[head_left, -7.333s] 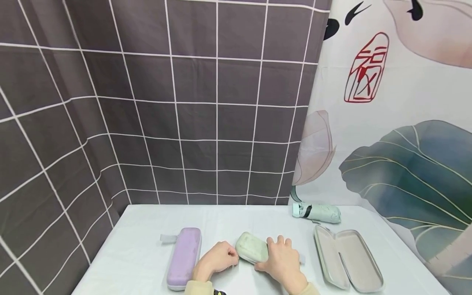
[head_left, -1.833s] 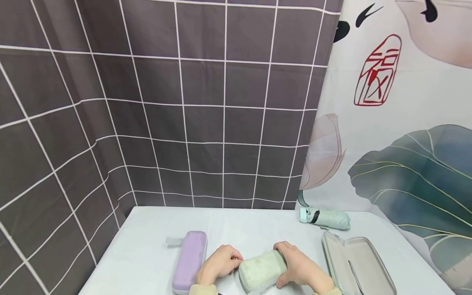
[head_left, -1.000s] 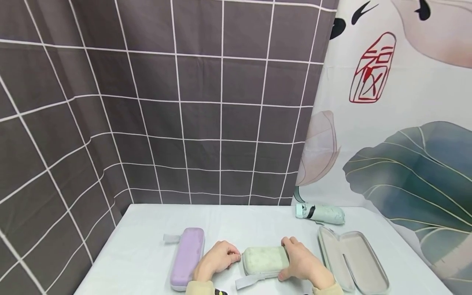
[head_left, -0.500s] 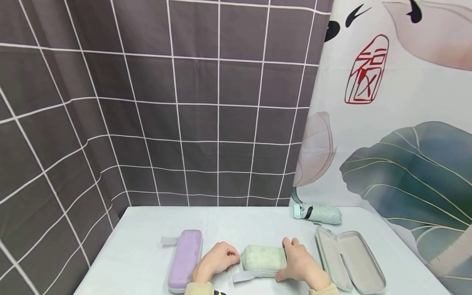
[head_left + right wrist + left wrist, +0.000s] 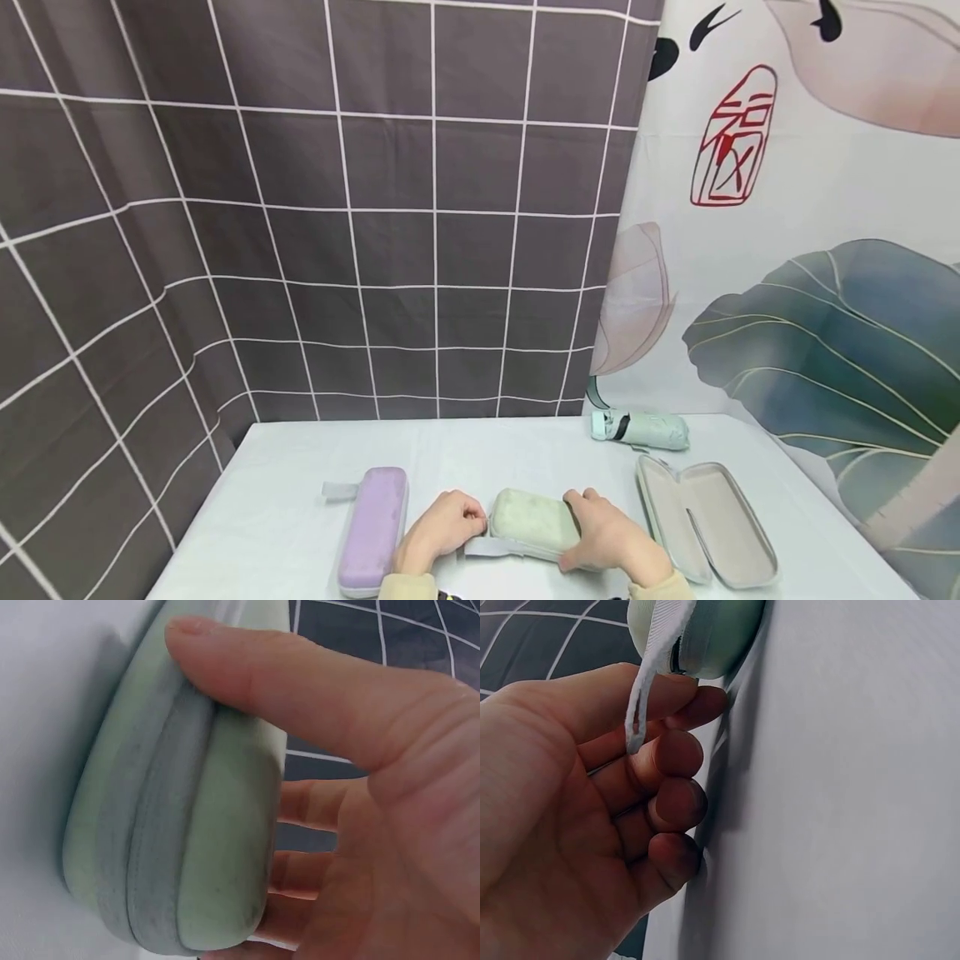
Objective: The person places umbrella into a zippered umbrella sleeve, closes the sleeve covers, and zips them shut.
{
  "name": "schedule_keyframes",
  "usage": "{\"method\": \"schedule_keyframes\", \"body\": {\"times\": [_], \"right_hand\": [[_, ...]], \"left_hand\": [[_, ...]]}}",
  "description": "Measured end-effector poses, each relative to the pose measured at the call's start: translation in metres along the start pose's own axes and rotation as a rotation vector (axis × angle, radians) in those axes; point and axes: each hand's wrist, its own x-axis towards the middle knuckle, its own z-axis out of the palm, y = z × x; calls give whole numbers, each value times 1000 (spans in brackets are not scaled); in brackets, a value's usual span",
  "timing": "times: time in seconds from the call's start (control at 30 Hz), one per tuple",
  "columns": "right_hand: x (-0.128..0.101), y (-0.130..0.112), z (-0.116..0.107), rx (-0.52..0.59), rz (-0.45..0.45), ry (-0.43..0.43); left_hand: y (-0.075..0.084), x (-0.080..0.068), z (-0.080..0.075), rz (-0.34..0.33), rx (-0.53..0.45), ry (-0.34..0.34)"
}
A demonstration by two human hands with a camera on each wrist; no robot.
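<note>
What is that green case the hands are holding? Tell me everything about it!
The pale green case is a rounded, oblong zip case that looks like felt-covered hard shell, with a grey zipper band running around its edge. It is closed and lies flat on the white table, between a purple case and an open grey one. The right hand grips its right end, thumb on top. The left hand pinches its grey strap at the left end.

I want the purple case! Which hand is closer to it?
The left hand. It sits just right of the purple case, beside the green case. The right hand holds the green case's far end, farther from the purple one.
</note>
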Motion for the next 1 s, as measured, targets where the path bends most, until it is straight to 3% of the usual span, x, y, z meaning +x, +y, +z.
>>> {"method": "schedule_keyframes", "body": {"times": [0.47, 0.77, 1.0], "right_hand": [[-2, -11, 0, -54, 49, 44], [-2, -11, 3, -72, 63, 99], [2, -13, 3, -67, 93, 96]], "left_hand": [[3, 4, 6, 43, 20, 33], [3, 5, 7, 10, 47, 51], [4, 7, 7, 4, 37, 56]]}}
